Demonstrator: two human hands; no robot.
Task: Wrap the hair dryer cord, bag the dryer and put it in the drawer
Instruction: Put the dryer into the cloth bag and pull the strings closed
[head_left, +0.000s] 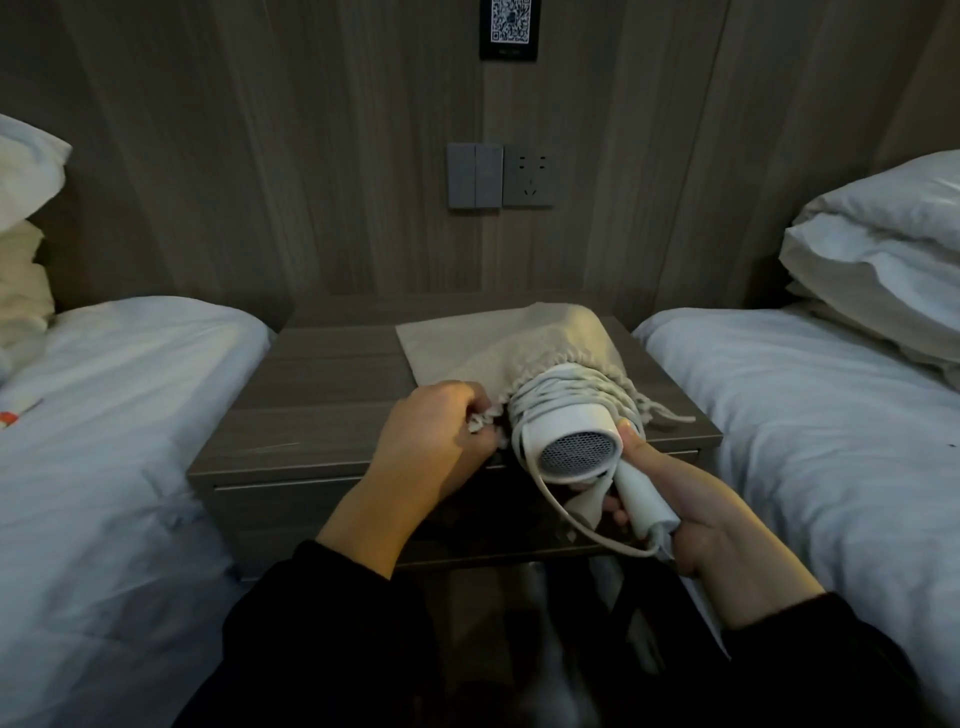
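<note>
A white hair dryer (576, 441) lies with its front half inside a beige drawstring bag (498, 343) on the nightstand (311, 395). Its white cord (566, 395) is coiled around the barrel, and one loop hangs down below the handle. My right hand (691, 514) grips the dryer's folded handle, with the rear grille facing me. My left hand (441, 441) pinches the gathered rim of the bag at the dryer's left side. Below the top, the drawer (291, 514) front shows; whether it is pulled out I cannot tell.
Beds with white linen flank the nightstand, left (104, 415) and right (805, 415), with pillows (883, 249) stacked at the right. Wall switches and a socket (501, 176) sit on the wood panel behind. A QR plaque (509, 26) hangs above.
</note>
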